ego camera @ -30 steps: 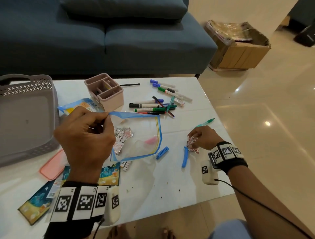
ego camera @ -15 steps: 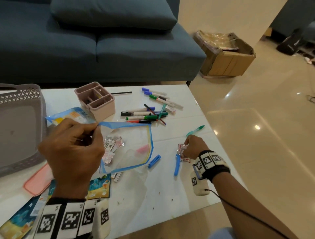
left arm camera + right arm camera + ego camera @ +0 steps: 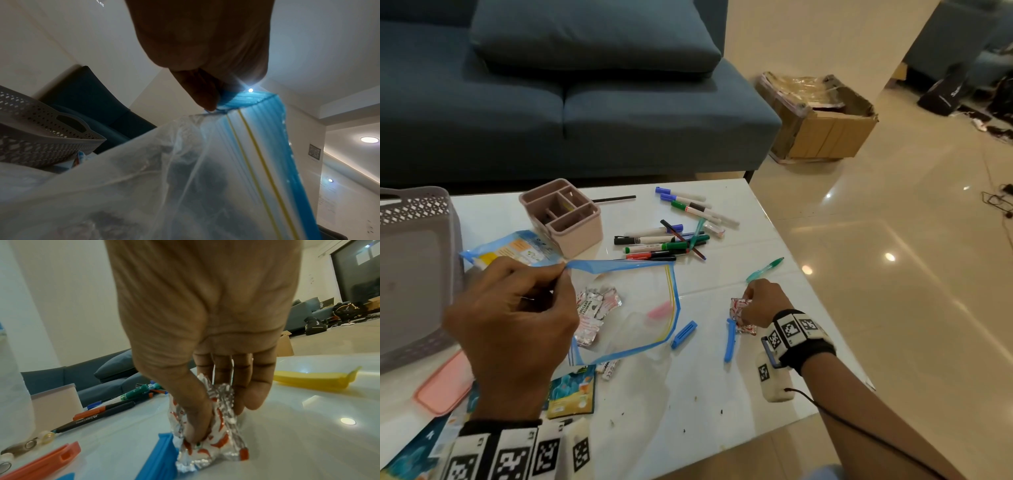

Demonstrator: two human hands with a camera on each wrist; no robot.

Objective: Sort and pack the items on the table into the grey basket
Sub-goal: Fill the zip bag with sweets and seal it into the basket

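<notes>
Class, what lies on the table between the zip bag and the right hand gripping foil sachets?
Head view: two blue bag clips lie between the zip bag and the right hand.

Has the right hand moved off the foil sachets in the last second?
No. The right hand still grips the sachets in the same spot, just right of the long blue clip and below the green pen.

Blue sofa (image 3: 571, 102) behind table — cardboard box (image 3: 822, 126) on floor.
</notes>
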